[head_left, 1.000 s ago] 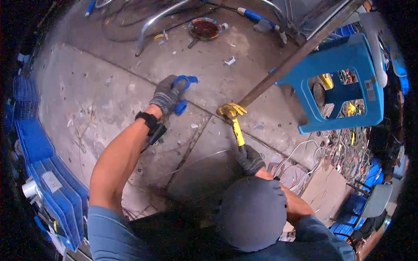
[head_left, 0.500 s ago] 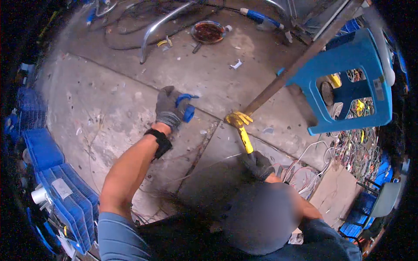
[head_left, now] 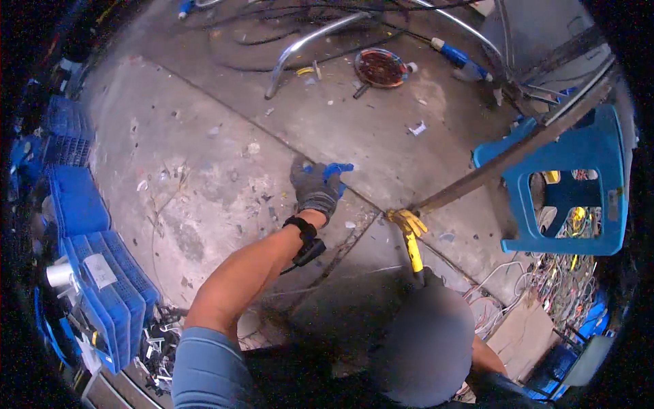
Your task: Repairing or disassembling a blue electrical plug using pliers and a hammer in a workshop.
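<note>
My left hand point(head_left: 316, 189), in a grey work glove with a black strap at the wrist, is closed around a small blue plastic piece point(head_left: 338, 168). Part of that piece sticks out past the fingers, above the concrete floor. To the right, a yellow hammer point(head_left: 413, 249) with chipped paint points away from me, its head beside the foot of a long brown metal bar. My right hand point(head_left: 432, 277), dark-gloved, is at the hammer's dark grip. A grey rounded shape covers most of this hand and its forearm.
A blue plastic stool point(head_left: 511, 204) lies tipped at the right, near a heap of tangled wires point(head_left: 565, 279). Blue crates point(head_left: 112, 293) line the left side. Farther off are a bent metal tube point(head_left: 306, 44), a round reddish-brown dish point(head_left: 381, 68) and black cables.
The view has shifted, so the floor things sit farther right. My left hand still grips the blue piece and has turned slightly. My right hand has become more hidden behind the grey shape.
</note>
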A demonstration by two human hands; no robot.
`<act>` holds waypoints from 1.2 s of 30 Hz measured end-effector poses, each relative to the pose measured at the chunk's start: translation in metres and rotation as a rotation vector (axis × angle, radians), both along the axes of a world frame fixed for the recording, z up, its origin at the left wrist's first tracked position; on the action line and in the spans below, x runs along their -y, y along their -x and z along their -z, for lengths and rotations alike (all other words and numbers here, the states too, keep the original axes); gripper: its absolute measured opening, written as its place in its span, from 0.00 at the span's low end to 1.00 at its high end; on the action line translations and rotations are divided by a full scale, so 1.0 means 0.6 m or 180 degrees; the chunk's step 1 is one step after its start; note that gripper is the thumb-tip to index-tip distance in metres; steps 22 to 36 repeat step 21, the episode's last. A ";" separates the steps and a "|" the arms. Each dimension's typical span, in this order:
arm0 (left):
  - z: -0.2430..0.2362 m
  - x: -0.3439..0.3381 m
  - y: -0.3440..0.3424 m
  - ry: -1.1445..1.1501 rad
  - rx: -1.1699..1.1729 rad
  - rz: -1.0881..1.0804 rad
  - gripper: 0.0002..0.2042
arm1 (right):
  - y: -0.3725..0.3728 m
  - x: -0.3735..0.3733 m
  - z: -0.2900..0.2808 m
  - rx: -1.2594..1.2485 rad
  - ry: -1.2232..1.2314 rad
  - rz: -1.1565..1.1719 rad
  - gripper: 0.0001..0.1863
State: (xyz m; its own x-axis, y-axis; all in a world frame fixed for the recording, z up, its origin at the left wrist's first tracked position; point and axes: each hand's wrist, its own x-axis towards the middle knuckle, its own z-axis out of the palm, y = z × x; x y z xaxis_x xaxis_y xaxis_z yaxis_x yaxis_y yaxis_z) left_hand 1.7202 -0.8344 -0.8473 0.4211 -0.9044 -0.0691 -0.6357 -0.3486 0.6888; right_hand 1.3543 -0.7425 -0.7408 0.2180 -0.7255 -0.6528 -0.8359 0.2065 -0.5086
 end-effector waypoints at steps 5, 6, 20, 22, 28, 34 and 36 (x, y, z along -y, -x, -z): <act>-0.027 0.011 0.006 0.0033 -0.0352 0.0134 0.10 | 0.081 -0.040 0.129 0.0091 -0.0064 0.0179 0.19; -0.065 0.012 0.009 0.0144 0.0450 0.0341 0.10 | 0.115 -0.055 0.183 0.0164 -0.0113 0.0282 0.19; 0.006 0.053 -0.010 -0.1542 -0.1557 -0.0040 0.17 | 0.040 -0.022 0.094 0.0035 0.0128 0.0128 0.18; -0.013 0.052 0.003 -0.1418 -0.0986 0.0430 0.18 | 0.066 -0.057 0.124 0.0092 0.0166 0.0133 0.18; -0.013 0.052 0.003 -0.1418 -0.0986 0.0430 0.18 | 0.066 -0.057 0.124 0.0092 0.0166 0.0133 0.18; -0.013 0.052 0.003 -0.1418 -0.0986 0.0430 0.18 | 0.066 -0.057 0.124 0.0092 0.0166 0.0133 0.18; -0.013 0.052 0.003 -0.1418 -0.0986 0.0430 0.18 | 0.066 -0.057 0.124 0.0092 0.0166 0.0133 0.18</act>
